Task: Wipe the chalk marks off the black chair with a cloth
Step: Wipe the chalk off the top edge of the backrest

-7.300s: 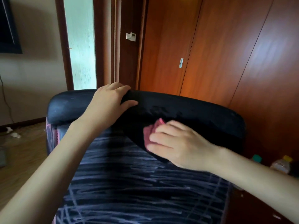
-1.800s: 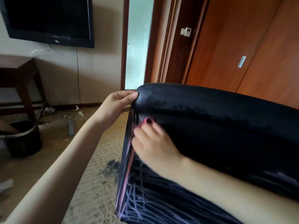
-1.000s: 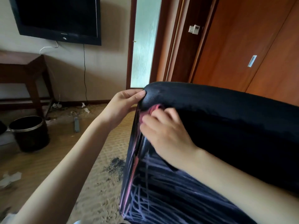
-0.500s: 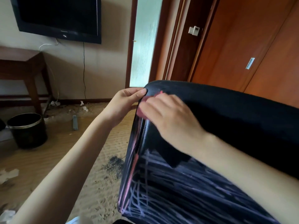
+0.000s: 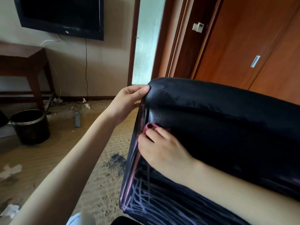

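Head view: right hand (image 5: pixel 162 148) presses pink cloth (image 5: pixel 150 127); left hand (image 5: pixel 128 99) grips padded chair (image 5: pixel 219 114).

no readable text anywhere, small brand mark on the television (image 5: pixel 65 15) lower bezel too blurred to make out

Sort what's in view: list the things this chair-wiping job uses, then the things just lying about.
In use:
padded black chair back
purple chalk marks
pink cloth under right hand
left hand gripping the chair's corner

Lying about:
round black bin
wall-mounted black television
dark wooden table
white paper scraps
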The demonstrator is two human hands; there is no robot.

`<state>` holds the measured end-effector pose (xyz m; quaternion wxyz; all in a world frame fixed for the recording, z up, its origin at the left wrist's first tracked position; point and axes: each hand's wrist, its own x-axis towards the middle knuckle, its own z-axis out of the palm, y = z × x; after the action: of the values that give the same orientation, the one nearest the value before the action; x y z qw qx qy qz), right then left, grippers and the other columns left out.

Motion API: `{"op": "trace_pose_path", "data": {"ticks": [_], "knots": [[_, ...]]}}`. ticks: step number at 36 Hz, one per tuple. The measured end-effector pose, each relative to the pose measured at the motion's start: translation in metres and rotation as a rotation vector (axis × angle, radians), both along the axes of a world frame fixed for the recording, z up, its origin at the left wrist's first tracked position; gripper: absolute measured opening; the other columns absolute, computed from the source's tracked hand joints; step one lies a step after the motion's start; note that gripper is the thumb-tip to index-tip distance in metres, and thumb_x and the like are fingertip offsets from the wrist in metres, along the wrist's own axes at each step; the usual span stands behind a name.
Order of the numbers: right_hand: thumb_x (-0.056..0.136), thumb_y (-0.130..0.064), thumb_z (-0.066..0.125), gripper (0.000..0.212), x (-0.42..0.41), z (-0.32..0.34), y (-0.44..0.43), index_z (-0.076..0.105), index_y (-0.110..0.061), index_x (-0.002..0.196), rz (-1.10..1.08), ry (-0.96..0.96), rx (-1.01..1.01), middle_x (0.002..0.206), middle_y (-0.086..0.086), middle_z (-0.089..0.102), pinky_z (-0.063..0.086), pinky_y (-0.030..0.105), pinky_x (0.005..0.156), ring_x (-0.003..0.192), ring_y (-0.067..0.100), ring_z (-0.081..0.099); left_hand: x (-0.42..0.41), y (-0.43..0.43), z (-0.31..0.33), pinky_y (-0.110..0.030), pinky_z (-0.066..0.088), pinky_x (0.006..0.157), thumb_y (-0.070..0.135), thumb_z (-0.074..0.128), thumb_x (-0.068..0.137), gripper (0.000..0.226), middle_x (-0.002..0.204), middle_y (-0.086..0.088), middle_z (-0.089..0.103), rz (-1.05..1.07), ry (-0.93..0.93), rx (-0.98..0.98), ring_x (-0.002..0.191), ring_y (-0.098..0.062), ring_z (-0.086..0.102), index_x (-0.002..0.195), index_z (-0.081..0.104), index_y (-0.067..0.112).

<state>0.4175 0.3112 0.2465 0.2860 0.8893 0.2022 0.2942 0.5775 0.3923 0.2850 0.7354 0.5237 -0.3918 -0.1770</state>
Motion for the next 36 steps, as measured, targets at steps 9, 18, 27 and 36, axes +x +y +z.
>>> {"op": "trace_pose_path", "data": {"ticks": [9,18,27,36], "knots": [[0.092,-0.011,0.044,0.024,-0.010,0.009,0.002,0.066,-0.018,0.088,0.141,0.091,-0.034,0.088,0.000,0.060,0.040,0.033,0.083,0.082,0.021,0.056,-0.006,0.008,0.003,-0.020,0.049,0.074,0.035,0.059,0.081,0.025,0.085,0.008,0.071,0.037,-0.059,0.069,0.081,-0.005,0.064,0.098,0.069,0.019],[0.089,-0.002,0.044,0.020,0.011,0.070,-0.029,0.063,-0.006,0.092,-0.037,-0.160,0.093,0.088,0.011,0.061,0.046,0.040,0.079,0.083,0.031,0.057,-0.008,0.013,-0.004,-0.026,0.045,0.078,0.035,0.056,0.084,0.023,0.087,0.008,0.072,0.058,-0.094,0.114,0.083,-0.006,0.065,0.098,0.070,0.021],[0.082,0.003,0.052,0.016,0.017,0.051,-0.038,0.063,-0.007,0.086,-0.003,-0.178,0.159,0.086,0.009,0.062,0.049,0.041,0.074,0.079,0.032,0.056,-0.005,0.010,-0.006,-0.018,0.048,0.071,0.034,0.056,0.084,0.020,0.086,0.006,0.072,0.067,-0.101,0.098,0.083,-0.007,0.065,0.093,0.072,0.024],[0.087,-0.005,0.038,0.031,0.001,0.016,-0.024,0.068,-0.012,0.084,0.097,0.067,0.108,0.093,0.004,0.065,0.048,0.040,0.077,0.084,0.028,0.058,-0.009,0.008,-0.009,-0.017,0.049,0.071,0.033,0.055,0.088,0.020,0.087,0.005,0.072,0.115,-0.138,0.068,0.086,-0.009,0.066,0.093,0.073,0.025]]}}
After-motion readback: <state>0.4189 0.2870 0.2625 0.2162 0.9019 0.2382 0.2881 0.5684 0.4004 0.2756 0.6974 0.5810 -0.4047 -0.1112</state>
